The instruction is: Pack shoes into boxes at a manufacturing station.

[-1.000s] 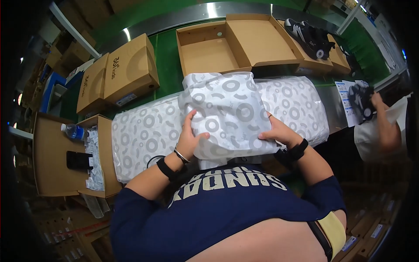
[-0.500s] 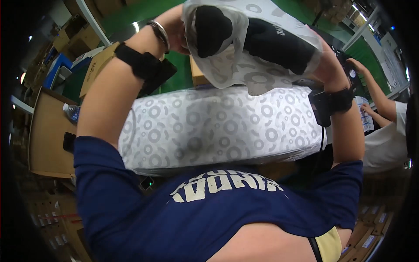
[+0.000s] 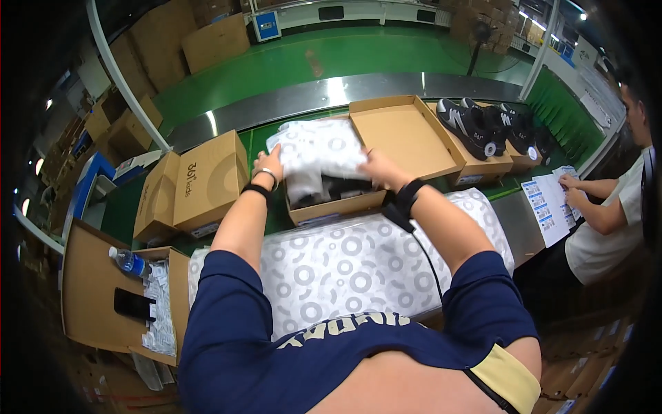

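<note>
Both my hands are down in the open box (image 3: 386, 148) on the green belt. My left hand (image 3: 270, 165) presses flat on the left edge of the wrapped bundle (image 3: 318, 148), fingers spread over the white ring-printed paper. My right hand (image 3: 378, 168) grips the bundle's right end, fingers curled onto the paper. The bundle sits in the box's near compartment, its lid (image 3: 407, 134) lying open to the right; something dark shows under the paper at the box's front edge. Just in front of me, a stack of the same printed paper (image 3: 345, 265) covers the tabletop. A closed box (image 3: 207, 181) stands to the left, near my left wrist. Further right, black shoes (image 3: 469, 124) rest on another box, and a co-worker's hands (image 3: 572, 190) handle label sheets (image 3: 545, 207).
</note>
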Action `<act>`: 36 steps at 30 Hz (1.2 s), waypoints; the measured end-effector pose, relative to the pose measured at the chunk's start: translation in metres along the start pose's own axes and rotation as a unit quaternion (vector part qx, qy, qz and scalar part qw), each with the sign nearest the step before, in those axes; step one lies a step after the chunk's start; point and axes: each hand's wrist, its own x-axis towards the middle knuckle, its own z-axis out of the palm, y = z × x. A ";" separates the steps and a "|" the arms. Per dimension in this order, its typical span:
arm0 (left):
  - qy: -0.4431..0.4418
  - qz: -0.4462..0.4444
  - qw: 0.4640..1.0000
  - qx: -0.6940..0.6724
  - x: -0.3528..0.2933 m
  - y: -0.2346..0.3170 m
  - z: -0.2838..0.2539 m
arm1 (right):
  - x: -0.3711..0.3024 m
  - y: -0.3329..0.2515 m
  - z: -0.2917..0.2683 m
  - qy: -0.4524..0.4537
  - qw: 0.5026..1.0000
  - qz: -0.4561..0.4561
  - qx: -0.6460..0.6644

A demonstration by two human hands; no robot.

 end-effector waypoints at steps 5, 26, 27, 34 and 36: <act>0.030 0.091 0.992 -0.084 -0.017 -0.085 -0.028 | -0.048 0.000 0.036 -0.086 0.955 -0.224 -0.172; 0.078 -0.306 0.946 0.070 -0.238 -0.389 -0.058 | -0.130 0.094 0.038 0.033 0.978 -0.149 -0.145; 0.153 -0.309 0.937 0.060 -0.239 -0.395 -0.073 | -0.127 0.089 0.037 0.032 0.977 -0.157 -0.140; 0.032 0.009 0.760 -0.649 -0.062 -0.122 -0.103 | -0.069 0.104 -0.034 -0.006 0.986 0.046 -0.157; -0.090 0.018 0.884 -0.458 -0.054 -0.083 -0.053 | -0.044 0.103 -0.040 0.039 0.993 0.102 -0.035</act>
